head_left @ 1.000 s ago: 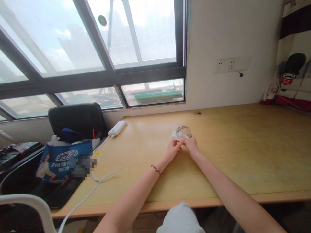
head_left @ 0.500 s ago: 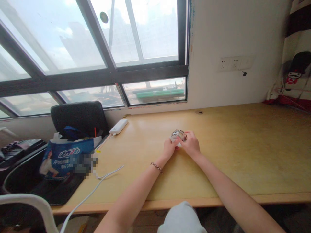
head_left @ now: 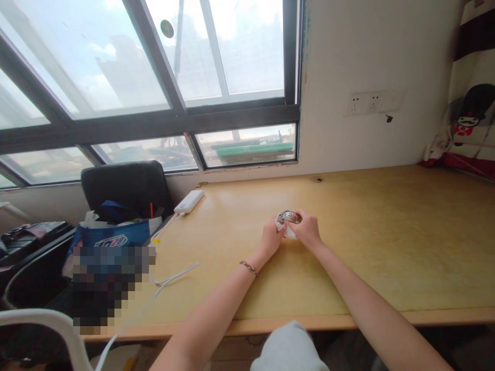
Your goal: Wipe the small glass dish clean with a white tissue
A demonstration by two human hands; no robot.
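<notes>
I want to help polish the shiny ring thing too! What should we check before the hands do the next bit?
1. Both hands on the ring: left hand and right hand both grip the shiny ring. Ok.
2. White cloth between the hands, against the ring. Ok.
3. Ring low over the wooden desk, so a slip would likely be a short drop. Ok.
4. White cable lies well apart from the hands. Ok.
5. White power bank also well apart. Ok.
6. Ring clean all round: cannot tell, too small to see.
</notes>
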